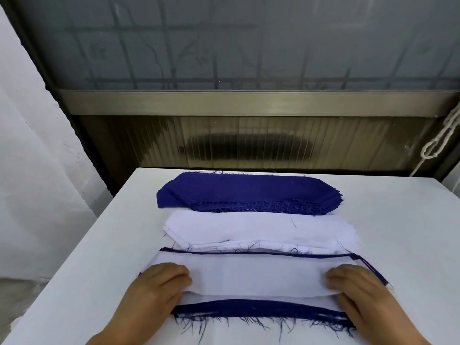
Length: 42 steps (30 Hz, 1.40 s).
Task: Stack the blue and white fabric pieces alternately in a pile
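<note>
A stack of blue fabric pieces (249, 192) lies at the far side of the table. Just in front of it lies a stack of white pieces (258, 230). Nearest me is the mixed pile (258, 312), with blue frayed edges showing under a white top piece (258, 273). My left hand (159, 287) holds the left end of that white piece, fingers curled over its edge. My right hand (358, 287) holds the right end the same way. The white piece sits a little back from the blue edge beneath.
The white table (74, 282) ends close behind the blue stack, against a window wall with a metal sill (249, 103). A knotted white cord (438, 143) hangs at the right. A white wall stands to the left.
</note>
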Tool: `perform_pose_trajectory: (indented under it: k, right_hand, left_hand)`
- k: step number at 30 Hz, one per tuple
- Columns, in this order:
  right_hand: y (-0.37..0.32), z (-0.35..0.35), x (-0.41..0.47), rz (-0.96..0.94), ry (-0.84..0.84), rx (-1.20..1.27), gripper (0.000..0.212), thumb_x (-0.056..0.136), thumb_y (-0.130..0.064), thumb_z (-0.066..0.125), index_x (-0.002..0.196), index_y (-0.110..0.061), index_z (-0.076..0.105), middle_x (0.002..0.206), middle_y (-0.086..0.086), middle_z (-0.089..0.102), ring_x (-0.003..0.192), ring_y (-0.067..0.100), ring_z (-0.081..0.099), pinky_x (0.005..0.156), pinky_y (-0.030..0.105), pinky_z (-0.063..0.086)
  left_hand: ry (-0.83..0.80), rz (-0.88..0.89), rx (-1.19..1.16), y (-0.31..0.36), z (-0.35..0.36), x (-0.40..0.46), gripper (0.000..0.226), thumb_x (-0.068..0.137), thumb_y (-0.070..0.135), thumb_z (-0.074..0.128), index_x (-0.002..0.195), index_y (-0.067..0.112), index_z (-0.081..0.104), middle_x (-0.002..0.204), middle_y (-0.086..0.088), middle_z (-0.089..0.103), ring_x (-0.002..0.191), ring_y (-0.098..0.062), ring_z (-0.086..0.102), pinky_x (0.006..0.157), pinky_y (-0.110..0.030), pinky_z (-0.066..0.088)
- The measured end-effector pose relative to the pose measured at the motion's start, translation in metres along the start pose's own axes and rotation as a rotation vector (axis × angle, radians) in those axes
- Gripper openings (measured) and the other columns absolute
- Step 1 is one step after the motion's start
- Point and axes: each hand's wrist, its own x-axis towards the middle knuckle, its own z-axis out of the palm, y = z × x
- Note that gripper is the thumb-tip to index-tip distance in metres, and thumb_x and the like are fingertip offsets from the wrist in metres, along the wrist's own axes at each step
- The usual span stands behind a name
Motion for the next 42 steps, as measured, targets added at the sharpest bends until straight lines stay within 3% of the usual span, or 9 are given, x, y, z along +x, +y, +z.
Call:
perform_pose_trajectory:
  k: [12, 25, 31, 36, 39, 42]
  right_hand:
    - [-0.006, 0.000, -0.006, 0.059, 0.070, 0.024, 0.051, 0.100, -0.034, 0.038, 0.077, -0.010, 0.076, 0.094, -0.006, 0.069, 0.097, 0.007, 0.056, 0.090, 0.019, 0.042]
    - [-0.008, -0.003, -0.008, 0.061, 0.074, 0.029, 0.042, 0.095, -0.031, 0.045, 0.072, -0.011, 0.075, 0.088, -0.005, 0.070, 0.092, 0.009, 0.058, 0.081, 0.026, 0.046]
    - [-0.014, -0.010, -0.002, 0.104, 0.073, 0.041, 0.044, 0.093, -0.042, 0.050, 0.068, -0.013, 0.070, 0.081, -0.007, 0.066, 0.080, 0.010, 0.056, 0.073, 0.023, 0.045]
    - [-0.033, -0.005, 0.028, 0.152, -0.043, 0.071, 0.026, 0.091, -0.031, 0.051, 0.084, -0.015, 0.070, 0.089, -0.008, 0.063, 0.078, 0.010, 0.060, 0.069, 0.022, 0.047]
    - [-0.047, 0.005, 0.044, 0.201, -0.165, 0.069, 0.003, 0.085, -0.020, 0.066, 0.088, -0.019, 0.068, 0.086, -0.012, 0.060, 0.070, 0.008, 0.058, 0.057, 0.024, 0.048]
    - [-0.048, 0.012, 0.047, 0.313, -0.278, 0.057, 0.011, 0.082, -0.016, 0.073, 0.080, -0.021, 0.064, 0.076, -0.011, 0.055, 0.061, 0.008, 0.052, 0.050, 0.028, 0.047]
  left_hand:
    - [-0.029, 0.001, -0.031, 0.007, 0.003, -0.001, 0.053, 0.104, 0.037, 0.032, 0.087, 0.018, 0.079, 0.103, 0.009, 0.071, 0.099, -0.002, 0.057, 0.085, -0.016, 0.046]
    - [-0.087, -0.054, -0.109, 0.007, 0.003, -0.004, 0.046, 0.102, 0.037, 0.036, 0.091, 0.019, 0.077, 0.106, 0.012, 0.069, 0.101, 0.000, 0.057, 0.088, -0.014, 0.044]
    - [-0.132, -0.145, -0.183, 0.009, -0.004, -0.001, 0.028, 0.091, 0.048, 0.057, 0.089, 0.025, 0.073, 0.107, 0.020, 0.063, 0.099, 0.006, 0.056, 0.085, -0.013, 0.045]
    - [-0.159, -0.146, -0.161, 0.025, 0.002, 0.026, 0.025, 0.095, 0.037, 0.051, 0.090, 0.023, 0.071, 0.104, 0.017, 0.062, 0.094, 0.001, 0.057, 0.081, -0.015, 0.046]
    - [-0.191, -0.162, -0.177, 0.038, 0.011, 0.047, 0.012, 0.091, 0.028, 0.058, 0.089, 0.023, 0.068, 0.095, 0.017, 0.060, 0.083, -0.002, 0.054, 0.070, -0.017, 0.047]
    - [-0.259, -0.223, -0.135, 0.038, 0.016, 0.050, 0.009, 0.084, 0.019, 0.072, 0.082, 0.024, 0.065, 0.085, 0.017, 0.055, 0.074, -0.002, 0.050, 0.061, -0.017, 0.045]
